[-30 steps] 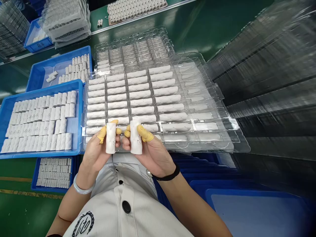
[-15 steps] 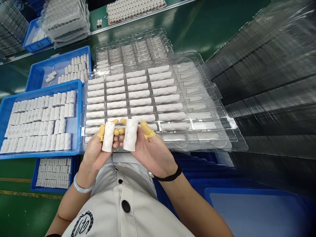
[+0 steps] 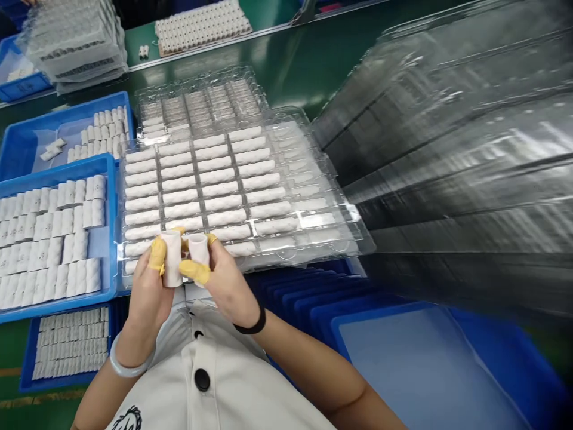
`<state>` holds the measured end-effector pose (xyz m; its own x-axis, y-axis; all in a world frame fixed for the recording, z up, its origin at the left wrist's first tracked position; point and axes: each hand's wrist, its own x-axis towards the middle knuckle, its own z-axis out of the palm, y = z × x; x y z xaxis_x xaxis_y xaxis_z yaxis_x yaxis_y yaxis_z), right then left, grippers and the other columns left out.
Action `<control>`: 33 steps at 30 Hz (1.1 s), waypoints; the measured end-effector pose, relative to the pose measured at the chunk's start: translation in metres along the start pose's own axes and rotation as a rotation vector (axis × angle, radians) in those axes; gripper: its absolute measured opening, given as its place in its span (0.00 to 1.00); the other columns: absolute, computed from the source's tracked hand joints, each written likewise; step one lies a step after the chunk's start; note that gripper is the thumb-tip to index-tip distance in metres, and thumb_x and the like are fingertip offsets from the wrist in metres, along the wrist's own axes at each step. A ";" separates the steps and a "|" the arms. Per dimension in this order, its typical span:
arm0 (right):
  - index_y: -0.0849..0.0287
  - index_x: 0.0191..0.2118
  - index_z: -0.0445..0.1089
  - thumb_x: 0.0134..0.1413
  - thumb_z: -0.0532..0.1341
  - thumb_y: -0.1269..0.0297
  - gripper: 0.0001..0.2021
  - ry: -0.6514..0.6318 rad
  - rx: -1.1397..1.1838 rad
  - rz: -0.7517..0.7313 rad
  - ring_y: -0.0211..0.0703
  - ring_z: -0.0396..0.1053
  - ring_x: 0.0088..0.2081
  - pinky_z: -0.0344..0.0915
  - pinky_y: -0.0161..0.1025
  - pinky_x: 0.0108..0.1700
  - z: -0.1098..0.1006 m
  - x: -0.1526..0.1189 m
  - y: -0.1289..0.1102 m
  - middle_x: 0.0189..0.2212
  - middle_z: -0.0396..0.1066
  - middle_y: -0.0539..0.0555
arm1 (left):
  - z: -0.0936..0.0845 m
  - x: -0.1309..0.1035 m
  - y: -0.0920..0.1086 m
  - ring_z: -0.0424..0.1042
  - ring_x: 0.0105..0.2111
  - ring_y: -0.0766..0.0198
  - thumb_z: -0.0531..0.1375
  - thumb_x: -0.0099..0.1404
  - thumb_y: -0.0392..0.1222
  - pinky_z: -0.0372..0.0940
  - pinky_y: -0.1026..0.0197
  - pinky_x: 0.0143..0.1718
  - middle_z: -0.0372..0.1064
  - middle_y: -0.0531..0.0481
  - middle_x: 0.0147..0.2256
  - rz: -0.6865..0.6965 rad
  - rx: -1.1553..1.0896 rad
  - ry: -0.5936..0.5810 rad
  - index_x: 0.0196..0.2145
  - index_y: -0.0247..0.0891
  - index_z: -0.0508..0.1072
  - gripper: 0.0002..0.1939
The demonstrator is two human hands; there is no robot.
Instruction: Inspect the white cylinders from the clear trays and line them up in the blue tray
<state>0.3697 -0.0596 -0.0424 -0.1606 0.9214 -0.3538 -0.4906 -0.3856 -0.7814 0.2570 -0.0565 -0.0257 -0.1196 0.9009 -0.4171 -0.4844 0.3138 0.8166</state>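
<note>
Left hand pinches a white ribbed ceramic tube, long axis upright, open end up. Right hand pinches a second white ceramic tube just beside it, mouth tilted toward the camera. Clear plastic compartment tray lies just beyond both grips.

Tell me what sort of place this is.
Probably a factory packing line: blue bins hold rows of white tubes, a clear tray holds more, and a green belt runs behind.
</note>
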 end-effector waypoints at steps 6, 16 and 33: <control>0.53 0.37 0.67 0.37 0.73 0.59 0.20 0.109 -0.293 -0.151 0.44 0.67 0.38 0.65 0.42 0.44 -0.004 0.002 -0.006 0.35 0.71 0.49 | 0.003 -0.008 -0.016 0.70 0.56 0.57 0.66 0.62 0.38 0.68 0.63 0.52 0.76 0.48 0.45 0.148 0.098 -0.043 0.44 0.44 0.78 0.11; 0.54 0.43 0.72 0.54 0.66 0.64 0.10 0.295 -0.955 -0.561 0.48 0.68 0.41 0.65 0.47 0.47 -0.102 -0.020 -0.068 0.40 0.73 0.54 | -0.019 0.006 0.011 0.76 0.42 0.60 0.66 0.62 0.39 0.68 0.62 0.51 0.78 0.45 0.42 0.196 0.301 -0.086 0.44 0.38 0.81 0.12; 0.68 0.49 0.69 0.59 0.59 0.69 0.13 0.113 -2.095 -0.415 0.56 0.71 0.44 0.64 0.46 0.46 -0.150 0.071 -0.147 0.44 0.75 0.66 | -0.098 0.023 0.060 0.74 0.36 0.61 0.65 0.63 0.44 0.70 0.52 0.52 0.77 0.55 0.36 0.428 0.431 0.254 0.40 0.46 0.81 0.07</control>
<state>0.5584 0.0551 -0.0297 -0.2435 0.9698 -0.0140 0.9690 0.2427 -0.0456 0.1407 -0.0468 -0.0253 -0.4507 0.8908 -0.0584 0.0358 0.0833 0.9959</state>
